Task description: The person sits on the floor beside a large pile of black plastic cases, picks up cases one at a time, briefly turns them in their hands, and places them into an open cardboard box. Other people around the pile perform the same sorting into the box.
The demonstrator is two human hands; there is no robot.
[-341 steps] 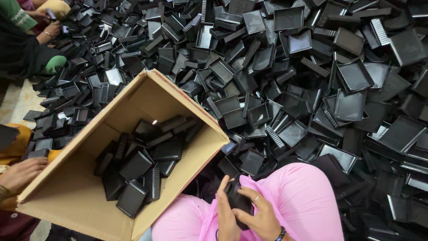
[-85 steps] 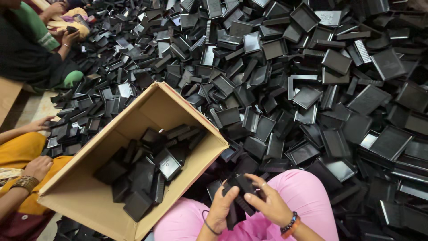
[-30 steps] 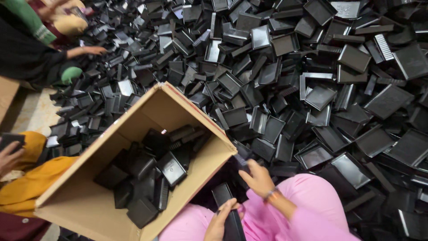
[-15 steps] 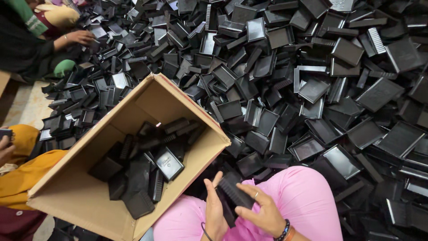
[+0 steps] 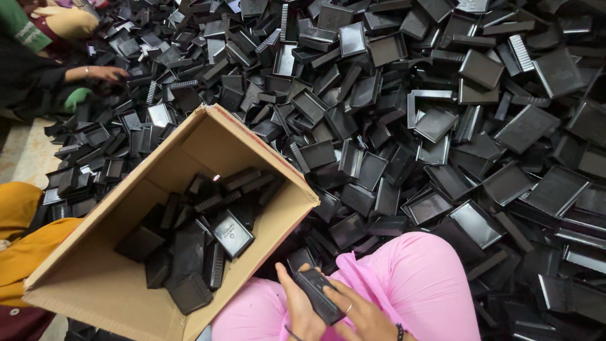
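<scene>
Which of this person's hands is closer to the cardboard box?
The left. The left hand sits just beside the cardboard box at its near corner, holding a black plastic part. The right hand holds the same part from the far side.

I'm looking at a huge heap of black plastic trays (image 5: 442, 120) filling the floor ahead. A tilted cardboard box (image 5: 95, 284), part-filled with black pieces, sits left. A co-worker's hand (image 5: 104, 72) reaches into the heap top left; orange fabric (image 5: 25, 246) at the left edge.

Floor (image 5: 25, 161): huge heap of blk plastic trays (image 5: 442, 126), tilted cardboard box (image 5: 101, 284) w/ more.
</scene>
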